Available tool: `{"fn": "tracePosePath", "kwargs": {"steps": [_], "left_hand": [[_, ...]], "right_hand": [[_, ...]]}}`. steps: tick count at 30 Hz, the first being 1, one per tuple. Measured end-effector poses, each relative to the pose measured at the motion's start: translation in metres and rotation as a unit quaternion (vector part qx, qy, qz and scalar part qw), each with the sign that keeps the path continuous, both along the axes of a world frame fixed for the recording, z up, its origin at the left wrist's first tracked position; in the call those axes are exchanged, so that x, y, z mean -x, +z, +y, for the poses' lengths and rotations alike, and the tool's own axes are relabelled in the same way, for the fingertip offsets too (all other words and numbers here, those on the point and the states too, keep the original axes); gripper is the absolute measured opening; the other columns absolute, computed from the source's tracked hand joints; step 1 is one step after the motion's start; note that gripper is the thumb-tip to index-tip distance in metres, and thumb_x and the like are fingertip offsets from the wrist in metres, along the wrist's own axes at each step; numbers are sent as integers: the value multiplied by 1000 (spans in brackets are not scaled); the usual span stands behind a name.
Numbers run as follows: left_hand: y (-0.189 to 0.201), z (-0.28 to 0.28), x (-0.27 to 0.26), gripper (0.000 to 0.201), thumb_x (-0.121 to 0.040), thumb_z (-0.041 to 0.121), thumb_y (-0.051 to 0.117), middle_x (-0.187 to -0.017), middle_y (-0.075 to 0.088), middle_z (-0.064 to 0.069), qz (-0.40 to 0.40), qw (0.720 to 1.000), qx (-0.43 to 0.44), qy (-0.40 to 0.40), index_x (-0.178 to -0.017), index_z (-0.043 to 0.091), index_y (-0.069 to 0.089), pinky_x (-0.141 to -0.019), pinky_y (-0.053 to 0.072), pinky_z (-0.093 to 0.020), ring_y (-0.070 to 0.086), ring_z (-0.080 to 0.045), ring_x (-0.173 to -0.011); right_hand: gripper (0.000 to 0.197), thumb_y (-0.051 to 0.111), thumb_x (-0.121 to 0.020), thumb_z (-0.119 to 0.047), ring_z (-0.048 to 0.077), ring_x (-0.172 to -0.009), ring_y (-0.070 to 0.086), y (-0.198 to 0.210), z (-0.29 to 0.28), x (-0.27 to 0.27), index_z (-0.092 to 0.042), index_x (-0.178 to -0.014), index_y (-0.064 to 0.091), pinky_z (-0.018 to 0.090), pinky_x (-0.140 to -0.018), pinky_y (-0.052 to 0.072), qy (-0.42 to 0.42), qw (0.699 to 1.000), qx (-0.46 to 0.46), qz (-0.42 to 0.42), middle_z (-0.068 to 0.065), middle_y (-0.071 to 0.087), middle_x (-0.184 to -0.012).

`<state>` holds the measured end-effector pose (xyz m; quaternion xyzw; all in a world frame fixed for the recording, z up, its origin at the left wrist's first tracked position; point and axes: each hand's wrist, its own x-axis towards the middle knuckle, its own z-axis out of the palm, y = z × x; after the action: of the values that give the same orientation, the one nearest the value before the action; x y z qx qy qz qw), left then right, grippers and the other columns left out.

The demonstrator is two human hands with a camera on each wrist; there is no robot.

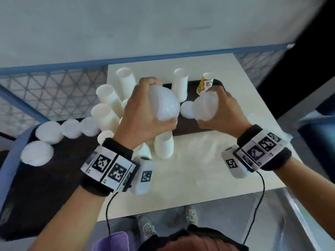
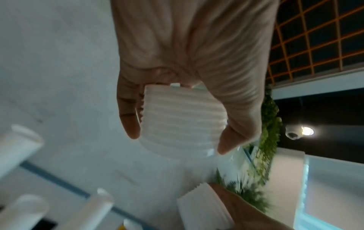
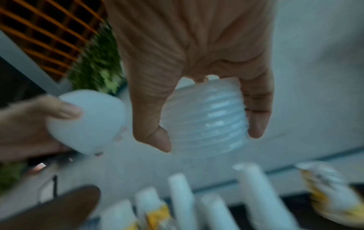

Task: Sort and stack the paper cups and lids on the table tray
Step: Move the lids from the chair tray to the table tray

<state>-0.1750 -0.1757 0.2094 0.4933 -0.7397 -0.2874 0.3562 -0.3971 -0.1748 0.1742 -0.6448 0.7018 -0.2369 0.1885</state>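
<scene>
Lids (image 2: 181,119), unlabelled, in both hands

Left hand (image 1: 143,113): raised, fingers and thumb curled round a lid stack (image 1: 164,104).
Right hand (image 1: 220,113): raised beside it, likewise gripping a second stack (image 1: 205,107).

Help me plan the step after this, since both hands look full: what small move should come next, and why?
Probably bring the two together: set the right hand's stack of lids onto the left hand's stack of lids. Each hand grips a ribbed white stack above the tray, held apart, so merging them would free one hand for the loose lids lying at the left.
</scene>
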Motion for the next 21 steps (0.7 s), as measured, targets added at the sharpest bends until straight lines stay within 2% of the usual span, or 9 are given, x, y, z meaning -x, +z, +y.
{"fn": "tracePosePath", "kwargs": {"steps": [3, 6, 9, 12, 17, 21], "left_hand": [[-38, 3, 56, 77, -52, 38, 74, -117, 47, 1, -24, 998, -44, -44, -119, 23, 38, -80, 38, -23, 46, -14, -103], [-87, 8, 97, 79, -54, 31, 79, -115, 46, -3, -67, 990, -111, -62, -121, 19, 38, -79, 34, -23, 45, -18, -103], [-139, 10, 121, 77, -56, 23, 79, -112, 44, -7, -137, 971, -194, -36, -121, 16, 38, -79, 35, -25, 45, -24, -102], [-181, 8, 134, 80, -57, 25, 77, -118, 41, -10, -216, 942, -256, -7, -124, 15, 35, -86, 41, -33, 43, -29, -108], [-211, -3, 154, 82, -62, 28, 75, -125, 37, -13, -304, 916, -261, 23, -130, 16, 31, -86, 45, -38, 39, -31, -113], [-224, -11, 165, 81, -63, 28, 75, -126, 36, -14, -334, 905, -261, 45, -129, 15, 30, -86, 48, -40, 39, -31, -115]], "right_hand": [[89, 83, -57, -21, 31, -104, 50, -34, 10, 42, -16, -131, 34, 29, -78, 36, -17, 997, -75, 10, 14, 47, -118], [88, 82, -57, -20, 35, -105, 51, -81, 18, 66, -15, -131, 34, 30, -80, 38, -14, 988, -153, 30, 15, 45, -116], [88, 80, -59, -23, 34, -109, 48, -124, 24, 77, -18, -133, 32, 35, -91, 40, -4, 974, -224, 31, 13, 42, -120], [86, 79, -61, -25, 33, -112, 44, -151, 21, 80, -19, -133, 31, 37, -95, 39, 6, 966, -256, 28, 12, 39, -121], [86, 78, -64, -26, 31, -113, 41, -172, 3, 76, -18, -134, 29, 37, -93, 41, 38, 964, -257, 51, 13, 37, -124], [87, 79, -64, -27, 32, -112, 41, -184, -5, 75, -19, -135, 29, 38, -90, 43, 52, 962, -260, 73, 14, 37, -125]]}}
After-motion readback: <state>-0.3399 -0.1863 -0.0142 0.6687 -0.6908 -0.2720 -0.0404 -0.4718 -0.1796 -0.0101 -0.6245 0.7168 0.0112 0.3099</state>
